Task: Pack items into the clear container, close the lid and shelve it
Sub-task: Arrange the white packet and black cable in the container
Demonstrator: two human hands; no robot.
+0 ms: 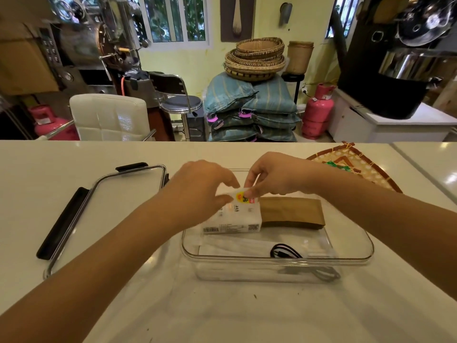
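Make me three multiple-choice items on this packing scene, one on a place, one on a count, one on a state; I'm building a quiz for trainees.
1. Where does the lid lie?
A. On the table, left of the clear container
B. Clipped onto the container
C. On the white chair

2. How many pink gas cylinders are in view?
A. One
B. Two
C. Four

3. What is the state of the white packet?
A. Lying untouched on the table
B. Held by both hands over the container
C. Sealed under the lid

Answers:
1 A: the lid rests flat on the table beside the clear container.
2 B: one stands right of the sacks, one at far left.
3 B: the left hand and right hand pinch its top edge.
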